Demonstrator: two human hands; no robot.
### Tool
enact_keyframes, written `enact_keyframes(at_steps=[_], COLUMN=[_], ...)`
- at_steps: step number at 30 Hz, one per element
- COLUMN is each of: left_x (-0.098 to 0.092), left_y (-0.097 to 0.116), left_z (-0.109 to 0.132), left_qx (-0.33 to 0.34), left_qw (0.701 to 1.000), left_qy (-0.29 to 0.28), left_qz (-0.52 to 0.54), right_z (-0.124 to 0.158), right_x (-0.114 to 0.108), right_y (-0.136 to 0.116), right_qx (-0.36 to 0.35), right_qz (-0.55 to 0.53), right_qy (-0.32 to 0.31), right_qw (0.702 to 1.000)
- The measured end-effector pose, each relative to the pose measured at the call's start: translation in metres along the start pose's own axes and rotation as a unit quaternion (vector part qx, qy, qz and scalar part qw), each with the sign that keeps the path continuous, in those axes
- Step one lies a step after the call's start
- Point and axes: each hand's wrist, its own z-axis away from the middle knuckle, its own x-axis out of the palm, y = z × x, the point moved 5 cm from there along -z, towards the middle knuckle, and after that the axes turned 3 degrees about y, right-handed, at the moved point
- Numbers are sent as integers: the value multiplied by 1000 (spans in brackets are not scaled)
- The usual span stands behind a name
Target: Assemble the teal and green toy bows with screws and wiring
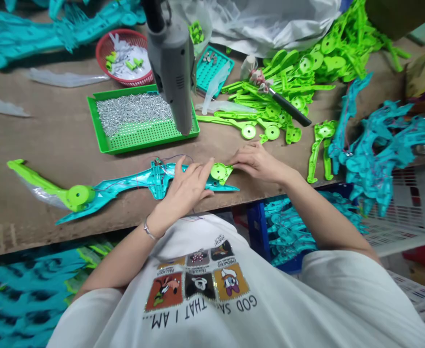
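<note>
A turquoise plastic bow-shaped toy shell (125, 182), with thin wires along it, lies near the table's front edge. My left hand (188, 186) rests over its right half with fingers stretched out, covering part of it. A light-green arm with a round hub (80, 197) sits at the shell's left end, and a clear plastic strip (45, 195) shows beneath that arm. At the right end is a light-green part with a round hub (220, 172). The fingers of my right hand (257, 162) are pinched together at this part's right edge.
A grey electric screwdriver (174, 72) hangs over the green tray (143, 144) of screws. Behind are a red basket (101, 58) and a turquoise tray (202, 77). Light-green parts (285, 92) and a black-handled tool (290, 107) lie right; turquoise shells (375, 150) are piled farther right.
</note>
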Motion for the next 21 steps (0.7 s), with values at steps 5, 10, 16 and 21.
enact_keyframes(at_steps=[5, 10, 16, 21], left_x=[-1, -4, -4, -6], left_y=[-2, 0, 0, -6], left_z=[-3, -3, 0, 9], left_qx=[0, 6, 21, 12], left_qw=[1000, 1000, 999, 1000], left_qy=[-1, -11, -20, -5], left_qz=[-2, -6, 14, 27], right_z=[-7, -14, -11, -8], right_x=[-1, 6, 12, 24], right_y=[5, 5, -2, -12], right_qx=[-31, -87, -90, -58], right_qz=[31, 53, 73, 75], right_qy=[-4, -28, -20, 12], right_qw=[999, 994, 993, 995])
